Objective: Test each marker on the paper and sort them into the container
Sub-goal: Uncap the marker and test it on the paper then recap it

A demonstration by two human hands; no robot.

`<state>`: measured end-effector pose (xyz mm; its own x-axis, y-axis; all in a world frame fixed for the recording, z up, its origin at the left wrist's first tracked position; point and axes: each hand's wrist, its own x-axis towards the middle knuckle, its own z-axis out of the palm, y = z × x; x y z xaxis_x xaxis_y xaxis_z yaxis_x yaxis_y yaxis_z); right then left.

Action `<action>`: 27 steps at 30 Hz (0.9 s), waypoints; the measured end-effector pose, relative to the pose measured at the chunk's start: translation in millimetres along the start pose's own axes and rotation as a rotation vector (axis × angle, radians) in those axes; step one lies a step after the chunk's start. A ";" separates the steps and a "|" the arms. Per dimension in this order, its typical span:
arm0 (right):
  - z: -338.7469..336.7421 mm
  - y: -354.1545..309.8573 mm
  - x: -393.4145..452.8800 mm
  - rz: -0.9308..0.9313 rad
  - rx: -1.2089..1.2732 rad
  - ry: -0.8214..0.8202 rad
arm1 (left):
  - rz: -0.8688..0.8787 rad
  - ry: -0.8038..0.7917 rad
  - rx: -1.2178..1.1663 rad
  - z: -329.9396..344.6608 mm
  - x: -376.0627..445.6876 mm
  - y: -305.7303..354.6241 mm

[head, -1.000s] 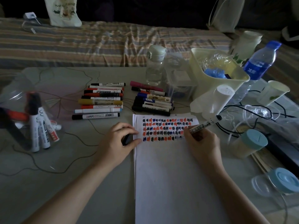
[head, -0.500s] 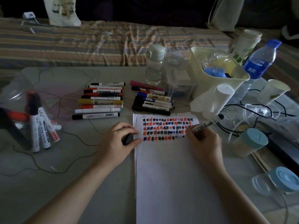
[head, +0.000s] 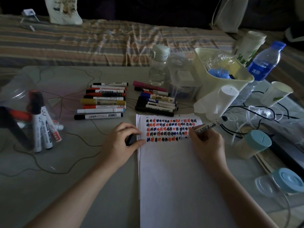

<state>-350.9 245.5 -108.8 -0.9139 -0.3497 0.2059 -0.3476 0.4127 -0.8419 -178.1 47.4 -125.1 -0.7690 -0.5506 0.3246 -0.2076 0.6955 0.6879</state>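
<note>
— writing where?
— marker (head: 207,127) pinched in right hand (head: 206,143), tip down at the last row of scribbles on the paper (head: 177,178).
— and the left hand (head: 119,143)?
— curled round a black cap (head: 130,139), resting at the paper's left edge.

Right hand (head: 206,143) now a little further toward 3 o'clock along the bottom row of marks on the paper (head: 177,178) than a second ago. Marker (head: 211,125) in that hand now tipped lower, back end pointing to 2 o'clock. New small black mark (head: 185,137) at the 3 o'clock end of that row, by the tip.
</note>
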 end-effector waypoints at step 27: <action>23.4 -151.4 -91.7 0.261 0.753 -0.070 | -0.443 0.069 -0.559 -63.2 -52.9 70.7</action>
<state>-209.6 195.4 -11.9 -0.9222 -0.3828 -0.0550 0.1334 -0.1814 -0.9743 -113.9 96.5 -52.7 -0.6401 -0.7675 -0.0346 -0.1364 0.0692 0.9882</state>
